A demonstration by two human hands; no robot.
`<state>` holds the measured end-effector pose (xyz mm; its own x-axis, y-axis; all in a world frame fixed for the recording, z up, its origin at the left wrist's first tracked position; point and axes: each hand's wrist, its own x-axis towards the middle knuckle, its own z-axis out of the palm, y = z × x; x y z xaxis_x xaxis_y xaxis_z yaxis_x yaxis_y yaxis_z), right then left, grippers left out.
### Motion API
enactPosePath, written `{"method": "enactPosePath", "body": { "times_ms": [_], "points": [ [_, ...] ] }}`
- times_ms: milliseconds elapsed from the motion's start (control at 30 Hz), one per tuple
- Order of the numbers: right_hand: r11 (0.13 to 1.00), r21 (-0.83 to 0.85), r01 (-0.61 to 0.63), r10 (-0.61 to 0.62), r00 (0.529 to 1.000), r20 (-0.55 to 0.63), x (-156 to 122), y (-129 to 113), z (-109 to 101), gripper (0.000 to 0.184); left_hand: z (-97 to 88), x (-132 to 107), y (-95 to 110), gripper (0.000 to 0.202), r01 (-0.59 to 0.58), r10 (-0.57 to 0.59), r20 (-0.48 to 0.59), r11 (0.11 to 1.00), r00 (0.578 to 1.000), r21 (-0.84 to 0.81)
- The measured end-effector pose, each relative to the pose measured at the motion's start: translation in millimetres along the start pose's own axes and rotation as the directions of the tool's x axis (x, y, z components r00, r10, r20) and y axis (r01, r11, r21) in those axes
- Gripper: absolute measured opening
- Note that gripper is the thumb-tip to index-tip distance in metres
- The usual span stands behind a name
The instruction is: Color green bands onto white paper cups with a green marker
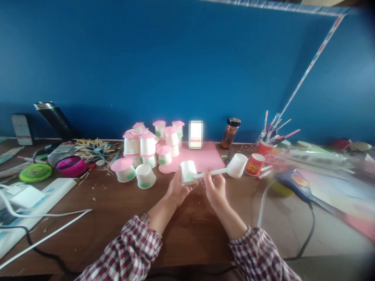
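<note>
Take the white cup (188,171) as the middle of the clock, with twelve pointing away from the person. It sits in the grasp of the left hand (176,188), whose fingers curl round it from seven o'clock, over the near edge of a pink sheet (208,152). The right hand (216,189), at four o'clock, pinches a thin white stick (218,171) between thumb and fingers — one end is at the cup's side, though whether it touches I cannot tell.

At nine o'clock stands an uncapped cup (145,176) with a green patch, and just past it a wider cup with a pink top (123,168). A stacked cluster of pink-topped cups (147,143) fills ten to eleven. At three o'clock a plain cup (237,165) is beside a tilted red cup (255,164); between two and three, a cup of brushes (265,147) stands further off. A jar with a black lid (231,133) is between one and two. Past three lies a glue gun (293,183) — blurred — and toward eight or nine, a power strip (63,191) on the brown table (187,238).
</note>
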<state>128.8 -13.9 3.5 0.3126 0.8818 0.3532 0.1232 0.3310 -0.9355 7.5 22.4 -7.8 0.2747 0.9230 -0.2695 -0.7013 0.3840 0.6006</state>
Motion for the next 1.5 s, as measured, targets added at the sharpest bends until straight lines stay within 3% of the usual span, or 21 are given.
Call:
{"method": "enactPosePath", "body": {
  "times_ms": [100,233,400,567,733,900,1067,1233,1367,1500],
  "points": [
    [1.0,-0.002,0.009,-0.009,1.0,-0.02,0.4,-0.1,-0.4,0.024,0.7,-0.8,0.7,0.039,0.02,-0.02,0.036,1.0,0.999,0.009],
    [1.0,0.005,-0.003,0.003,1.0,0.016,0.4,0.3,-1.0,0.027,0.6,-0.7,1.3,0.038,0.0,0.0,0.006,1.0,1.0,-0.002],
    [1.0,0.014,0.024,-0.025,1.0,0.009,0.2,0.2,-1.0,0.027,1.5,-2.3,2.1,0.041,0.056,-0.055,0.072,0.998,0.996,-0.013],
    [1.0,0.01,0.016,-0.016,0.999,0.028,0.5,1.8,-0.9,0.025,2.3,-2.6,3.2,0.037,0.044,-0.043,0.026,0.998,0.999,-0.043],
    [1.0,0.026,0.008,-0.009,1.0,0.025,0.4,-1.7,-1.7,0.027,3.5,-3.6,3.6,0.041,0.087,-0.085,0.122,0.996,0.989,-0.016],
    [0.999,0.029,0.023,-0.024,0.999,0.042,0.7,-3.9,-1.7,0.027,3.2,-3.4,3.6,0.041,0.064,-0.061,0.082,0.997,0.995,-0.041],
    [0.999,0.016,0.035,-0.035,0.999,0.021,-0.5,-1.6,-0.6,0.025,3.1,-2.4,4.1,0.042,0.1,-0.097,0.15,0.995,0.984,-0.013],
    [0.999,0.008,0.031,-0.031,0.999,0.024,-1.0,-0.7,-0.4,0.026,3.0,-1.8,3.5,0.037,0.055,-0.053,0.053,0.998,0.997,-0.038],
    [0.999,-0.005,0.033,-0.033,0.999,0.008,-0.5,-0.5,-0.6,0.024,2.8,-2.4,2.4,0.04,0.059,-0.057,0.096,0.998,0.994,-0.016],
    [1.0,-0.007,0.026,-0.026,0.999,0.036,-0.6,-0.1,-0.5,0.026,2.2,-1.3,2.5,0.037,0.033,-0.032,0.037,0.999,0.999,-0.016]
  ]
}}
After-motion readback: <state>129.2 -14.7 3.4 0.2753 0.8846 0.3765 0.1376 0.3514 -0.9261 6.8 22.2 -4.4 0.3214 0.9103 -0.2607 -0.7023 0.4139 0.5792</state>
